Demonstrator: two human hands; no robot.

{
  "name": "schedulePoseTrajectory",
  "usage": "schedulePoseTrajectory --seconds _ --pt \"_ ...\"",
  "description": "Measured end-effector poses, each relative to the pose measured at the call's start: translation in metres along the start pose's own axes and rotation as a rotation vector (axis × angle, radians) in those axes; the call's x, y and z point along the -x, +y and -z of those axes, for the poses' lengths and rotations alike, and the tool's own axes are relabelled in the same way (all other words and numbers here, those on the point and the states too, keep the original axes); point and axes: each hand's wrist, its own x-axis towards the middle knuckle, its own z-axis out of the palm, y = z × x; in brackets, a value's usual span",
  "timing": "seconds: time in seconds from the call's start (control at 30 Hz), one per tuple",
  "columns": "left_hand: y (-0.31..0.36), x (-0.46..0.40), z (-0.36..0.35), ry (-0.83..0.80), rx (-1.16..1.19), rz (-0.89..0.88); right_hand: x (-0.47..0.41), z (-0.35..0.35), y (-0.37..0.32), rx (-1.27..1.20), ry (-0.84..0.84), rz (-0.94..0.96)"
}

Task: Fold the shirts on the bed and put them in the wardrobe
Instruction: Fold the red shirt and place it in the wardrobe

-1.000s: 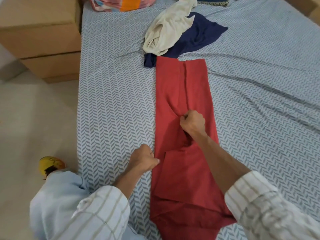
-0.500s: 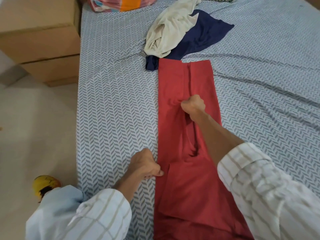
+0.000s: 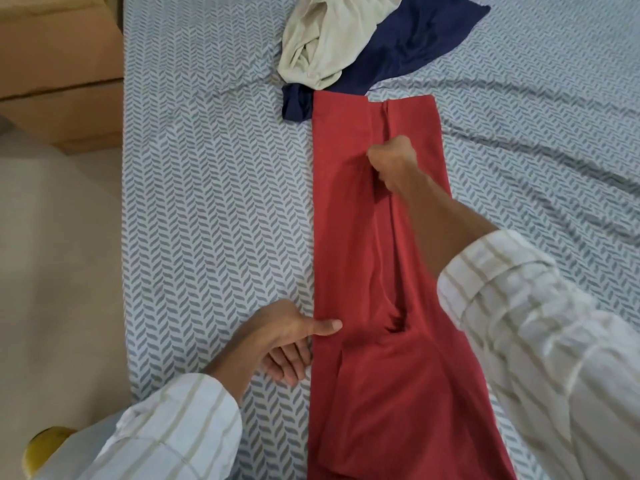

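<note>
A red shirt (image 3: 349, 244) is laid out in a long narrow strip on the bed (image 3: 207, 202), running from the near edge up toward the middle, w/ both sides folded inward. The bed is covered by a grey-and-white herringbone sheet.

The right hand (image 3: 393, 161) is closed in a fist on the shirt's upper part, just below the far hem; a ridge of red fabric is gripped in it, and folds are drawn up toward the knuckles. The right forearm is stretched diagonally over the strip, w/ a striped white sleeve (image 3: 540, 341) pushed back to about the elbow.

The left hand (image 3: 287, 341) is placed at the strip's left edge, nearer the bed's near edge. Its thumb is pressed onto the red fabric, the other fingers are curled beneath at the shirt's edge, so the edge appears pinched; how far the fingers reach under cannot be told.

Beyond the far hem, toward the bed's far side, a navy shirt (image 3: 415, 46) is spread loosely, its corner touching the red shirt's top-left corner. A cream shirt (image 3: 322, 43) is crumpled on top of the navy one.

Off the bed's left edge, cardboard boxes (image 3: 59, 64) are stacked on a pale floor (image 3: 59, 271). A yellow object (image 3: 41, 448) is seen at bottom left; not identifiable.
</note>
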Motion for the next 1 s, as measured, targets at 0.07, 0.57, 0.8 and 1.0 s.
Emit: schedulePoseTrajectory --seconds 0.07,0.57,0.8,1.0 --pt "0.002 -0.004 0.004 -0.037 -0.025 0.027 -0.010 -0.001 -0.011 0.006 0.013 0.005" --pt "0.000 -0.020 0.011 -0.116 -0.065 0.022 -0.062 -0.017 -0.059 0.119 0.089 0.093" --pt "0.000 -0.025 0.014 -0.144 -0.047 0.024 -0.095 -0.026 -0.072 0.080 0.108 0.119" --pt "0.002 -0.029 0.014 -0.192 -0.055 0.062 -0.102 -0.010 -0.074 0.032 0.193 0.221"
